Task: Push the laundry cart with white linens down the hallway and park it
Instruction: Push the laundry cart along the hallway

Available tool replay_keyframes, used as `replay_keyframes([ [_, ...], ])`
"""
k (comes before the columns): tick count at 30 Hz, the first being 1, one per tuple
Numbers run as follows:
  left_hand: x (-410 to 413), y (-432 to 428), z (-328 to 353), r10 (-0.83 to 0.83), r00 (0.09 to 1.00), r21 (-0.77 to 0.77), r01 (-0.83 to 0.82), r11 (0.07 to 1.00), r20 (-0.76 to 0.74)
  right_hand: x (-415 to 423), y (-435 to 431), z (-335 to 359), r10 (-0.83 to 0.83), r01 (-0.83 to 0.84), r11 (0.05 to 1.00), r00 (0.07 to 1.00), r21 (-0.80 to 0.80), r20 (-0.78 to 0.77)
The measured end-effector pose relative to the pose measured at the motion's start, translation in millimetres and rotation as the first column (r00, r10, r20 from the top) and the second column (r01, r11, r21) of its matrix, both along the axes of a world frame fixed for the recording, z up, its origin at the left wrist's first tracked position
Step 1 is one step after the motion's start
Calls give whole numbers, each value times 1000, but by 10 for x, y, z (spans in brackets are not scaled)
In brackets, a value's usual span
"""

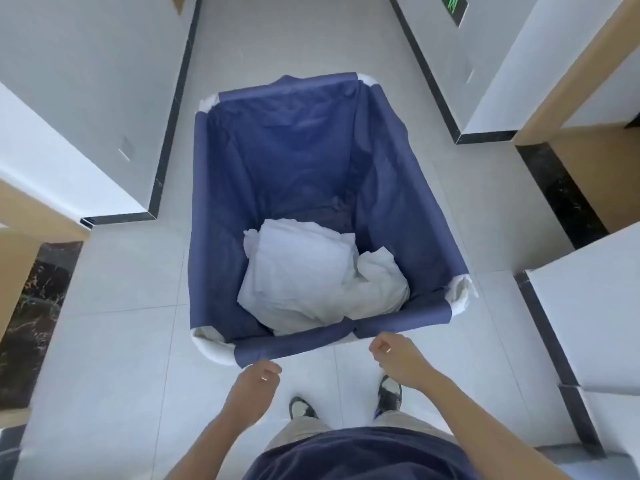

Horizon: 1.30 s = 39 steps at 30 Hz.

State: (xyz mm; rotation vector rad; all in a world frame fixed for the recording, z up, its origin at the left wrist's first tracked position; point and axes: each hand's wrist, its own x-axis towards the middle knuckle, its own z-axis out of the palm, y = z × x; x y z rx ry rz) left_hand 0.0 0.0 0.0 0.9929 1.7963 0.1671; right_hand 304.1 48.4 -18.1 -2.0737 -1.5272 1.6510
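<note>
A laundry cart with a dark blue fabric liner stands in the hallway right in front of me, its white frame showing at the corners. White linens lie bunched in its bottom, toward the near side. My left hand is curled into a loose fist just below the near rim, left of centre. My right hand is curled the same way at the near rim, right of centre. Both fists sit at the rim's edge, and no part of the rim shows inside either one. A ring shows on each hand.
The pale tiled hallway runs straight ahead between white walls with black baseboards. Recessed doorways with tan frames open at left and right. A green exit sign hangs on the right wall. My feet stand behind the cart.
</note>
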Motion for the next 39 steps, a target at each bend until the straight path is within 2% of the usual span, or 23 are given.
replay_keyframes([
  [3, -12, 118, -45, 43, 998, 116, -38, 992, -42, -20, 124, -20, 66, -91, 974, 990, 206, 126],
  [5, -43, 164, -56, 0, 986, 232, 39, 972, -167, -29, 194, -50, 142, -267, 899, 927, 346, 347],
  [6, -82, 157, -111, -46, 965, 304, 125, 944, -256, -43, 219, -89, 174, -359, 860, 875, 364, 451],
  [8, -198, 190, -244, -147, 881, 353, 326, 877, -449, -46, 307, -151, 283, -475, 846, 785, 243, 551],
  [10, -314, 260, -347, -268, 797, 257, 461, 849, -541, -44, 390, -202, 364, -515, 848, 736, 124, 571],
  [13, -458, 335, -488, -494, 663, -20, 586, 810, -563, -63, 428, -265, 426, -568, 822, 669, 49, 609],
  [15, -547, 355, -555, -566, 593, -73, 651, 755, -573, -96, 458, -264, 440, -576, 817, 649, 23, 620],
  [20, -635, 429, -679, -571, 522, -43, 713, 700, -633, -137, 541, -264, 426, -568, 822, 655, 34, 624],
  [30, -620, 1097, -535, -592, 556, -137, 651, 746, -583, -162, 1166, -222, 483, -617, 787, 616, 1, 622],
  [32, -662, 1275, -530, -583, 563, -152, 630, 761, -585, -173, 1349, -232, 518, -625, 781, 631, -17, 577],
  [36, -744, 1706, -459, -608, 569, -223, 603, 766, -553, -220, 1948, -233, 545, -575, 816, 726, -65, 419],
  [39, -780, 2026, -402, -624, 564, -276, 582, 765, -541, -316, 2335, -255, 582, -600, 794, 703, -99, 409],
])
